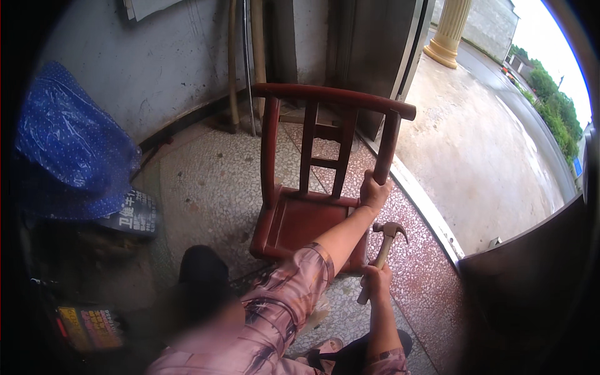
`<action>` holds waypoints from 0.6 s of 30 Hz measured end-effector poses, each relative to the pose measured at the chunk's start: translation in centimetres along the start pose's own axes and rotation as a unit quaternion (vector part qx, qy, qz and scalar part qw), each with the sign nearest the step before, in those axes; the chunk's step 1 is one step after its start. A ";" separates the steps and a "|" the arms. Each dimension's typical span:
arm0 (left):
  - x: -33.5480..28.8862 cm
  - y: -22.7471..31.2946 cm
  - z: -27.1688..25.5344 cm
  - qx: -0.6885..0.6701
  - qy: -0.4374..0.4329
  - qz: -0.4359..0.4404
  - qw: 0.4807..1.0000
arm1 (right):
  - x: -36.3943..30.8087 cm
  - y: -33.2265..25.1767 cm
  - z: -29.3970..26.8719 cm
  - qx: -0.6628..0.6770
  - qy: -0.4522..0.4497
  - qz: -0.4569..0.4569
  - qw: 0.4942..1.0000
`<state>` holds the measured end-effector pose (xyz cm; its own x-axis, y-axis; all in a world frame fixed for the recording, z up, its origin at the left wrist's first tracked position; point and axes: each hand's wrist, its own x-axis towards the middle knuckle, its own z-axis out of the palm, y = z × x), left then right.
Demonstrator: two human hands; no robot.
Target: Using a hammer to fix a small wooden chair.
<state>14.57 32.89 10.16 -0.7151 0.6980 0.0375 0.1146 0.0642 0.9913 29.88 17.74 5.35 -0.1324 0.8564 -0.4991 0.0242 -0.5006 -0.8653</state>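
A dark red wooden chair (306, 225) stands upright in front of me, with its slatted backrest on the far side. My left hand (375, 191) is wrapped round the lower part of the chair's right back post. Nearer to me, my right hand (377, 280) grips a claw hammer (386, 240) by its wooden handle. The hammer's metal head points up and away from me, beside the right edge of the seat and apart from it. My left forearm hides part of the seat.
A blue dotted cover (75, 144) drapes something at the left, above a dark printed box (134, 214). Poles (247, 69) lean against the far wall. On the right, a door sill (425, 209) borders the speckled floor (200, 181); a column (451, 31) stands outside.
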 end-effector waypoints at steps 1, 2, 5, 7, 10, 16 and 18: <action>0.1 -0.9 -0.5 -0.026 -0.044 0.016 0.999 | 0.2 0.4 0.1 0.001 -0.011 -0.001 1.000; -0.5 -2.2 -1.3 -0.031 -0.061 0.080 0.994 | 0.1 0.5 0.2 -0.006 -0.012 0.000 1.000; -4.7 -7.8 -5.6 0.026 -0.101 0.239 0.965 | 0.6 0.6 -0.2 -0.005 -0.028 0.004 1.000; -5.5 -13.3 -11.7 0.178 -0.096 0.325 0.924 | 0.8 1.0 0.1 -0.029 -0.011 0.019 0.999; -7.7 -14.5 -17.0 0.341 -0.131 0.231 0.902 | 0.9 0.8 -0.3 -0.011 -0.015 0.018 1.000; -8.7 -13.2 -18.2 0.456 -0.178 0.215 0.845 | 1.5 -0.2 0.1 -0.085 0.045 -0.012 0.995; -9.1 -12.8 -17.9 0.455 -0.180 0.214 0.845 | 2.3 -1.0 -0.8 -0.058 0.057 -0.018 0.997</action>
<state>7.27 12.91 -0.62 -0.2364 0.9577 0.1642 0.9098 0.1588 0.3835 30.33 20.32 5.08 -0.0225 0.8855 -0.4642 0.1367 -0.4572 -0.8788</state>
